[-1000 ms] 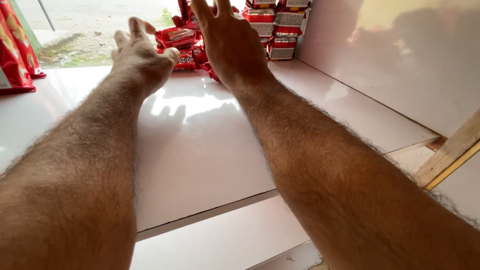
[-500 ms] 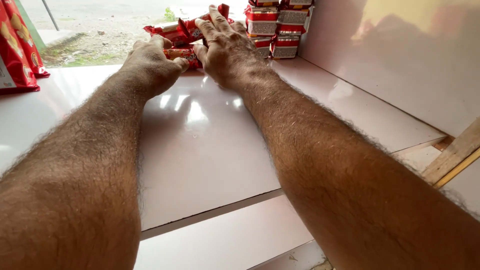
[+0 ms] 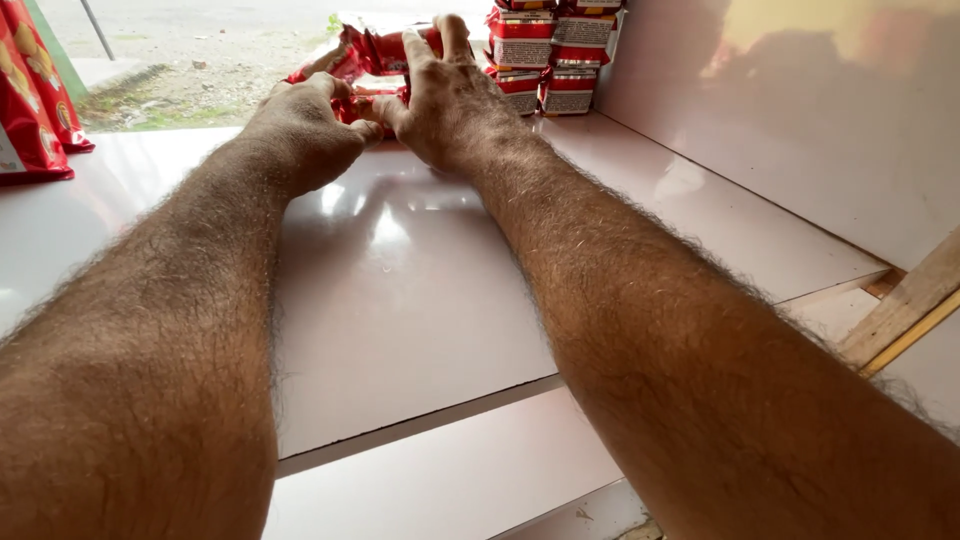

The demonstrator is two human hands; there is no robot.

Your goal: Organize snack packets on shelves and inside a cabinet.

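Both my arms reach far across a glossy white shelf (image 3: 420, 300). My left hand (image 3: 305, 125) and my right hand (image 3: 445, 95) close around a loose bunch of small red snack packets (image 3: 372, 50) at the shelf's far edge. The left hand's fingers curl over the packets' left side, and the right hand's fingers lie spread over the top of them. Most of the bunch is hidden behind my hands.
A neat stack of red and white packets (image 3: 550, 60) stands at the back right against a white side wall (image 3: 800, 130). Red snack bags (image 3: 30, 100) hang at the far left. A wooden strip (image 3: 900, 310) lies at the right edge. Bare ground shows outside.
Both hands have come down from raised, spread positions onto the red packets and closed around them. The view has tilted slightly down.
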